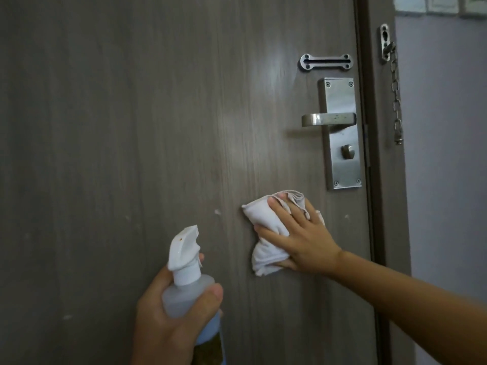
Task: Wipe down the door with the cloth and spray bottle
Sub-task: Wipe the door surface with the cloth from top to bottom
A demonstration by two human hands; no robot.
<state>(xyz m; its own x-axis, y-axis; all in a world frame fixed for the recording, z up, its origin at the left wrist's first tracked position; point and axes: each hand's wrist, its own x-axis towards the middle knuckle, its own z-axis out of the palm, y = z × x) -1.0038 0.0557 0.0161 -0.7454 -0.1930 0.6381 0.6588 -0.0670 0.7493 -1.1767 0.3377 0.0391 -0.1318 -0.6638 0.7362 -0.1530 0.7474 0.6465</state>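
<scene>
A right hand (303, 233) is pressing a crumpled white cloth (266, 233) flat-fingered against the grey woodgrain door (131, 127), below the steel lever handle (328, 119); the left hand (168, 314) is gripping a translucent spray bottle (188, 291) (nozzle doorward, seemingly ready).

The big grey-brown wooden door (158, 127) has thin lines of grain and a soft shine. The silver metal lever handle (328, 119) and its tall brushed metal plate (342, 154) look smooth and dull. The white crumpled cloth (266, 227) is soft and wrinkly. The see-through plastic spray bottle (189, 296) has a smooth white plastic top. The hanging metal chain (396, 101) looks shiny.
</scene>
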